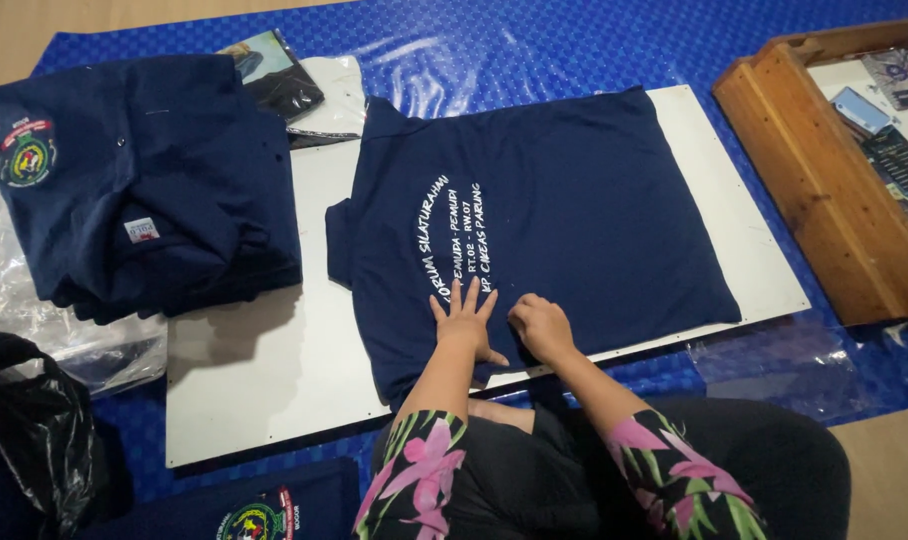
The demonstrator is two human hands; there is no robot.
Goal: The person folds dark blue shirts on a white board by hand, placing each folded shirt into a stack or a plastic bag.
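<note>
Matt navy cloth shirt point(574, 190) on smooth white board point(264, 380); glossy blue embossed plastic mat point(494, 50); varnished wooden tray point(824, 180); shiny clear plastic wrap point(24, 310).

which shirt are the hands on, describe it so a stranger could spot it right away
Find the white board on the blue mat. The navy shirt lies spread flat across it, with the left hand and right hand on its near edge. Unlike the folded navy pile beside it, it shows curved white lettering.

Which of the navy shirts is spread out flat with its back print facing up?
The navy shirt on the white board, under both hands. The folded navy shirts at upper left sit stacked, chest badge showing, and another at the bottom edge shows only a badge.
</note>
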